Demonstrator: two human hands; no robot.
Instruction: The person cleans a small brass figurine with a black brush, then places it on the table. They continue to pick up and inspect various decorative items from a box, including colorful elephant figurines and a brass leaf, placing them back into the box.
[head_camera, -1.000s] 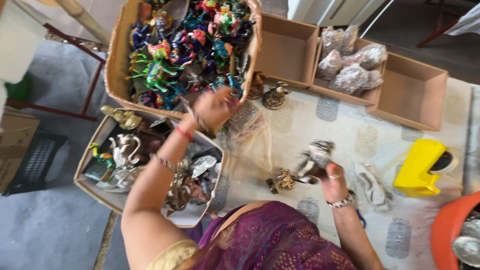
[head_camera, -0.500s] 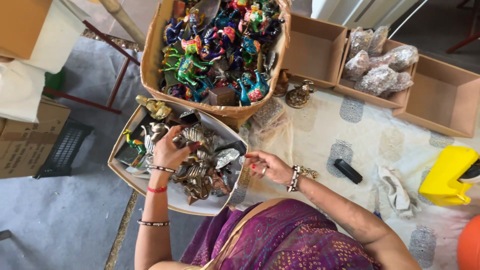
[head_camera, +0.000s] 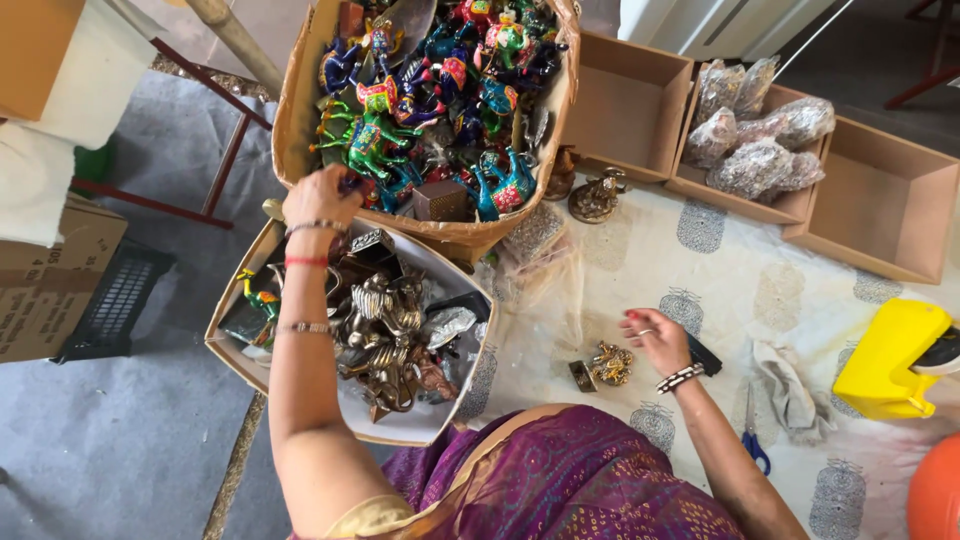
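Head view, left hand (head_camera: 318, 197) fingers curled at painted figurines (head_camera: 440, 90), right hand (head_camera: 655, 338) fingers loosely spread beside brass figurine (head_camera: 605, 365)

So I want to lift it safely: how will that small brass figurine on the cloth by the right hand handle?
The brass figurine looks like solid metal, so probably heavy for its size and stiff. Its ornate bumps should give the right hand good grip, hardly slippery. It stands on a small base on the soft printed cloth, so a push may tip it rather than slide it.
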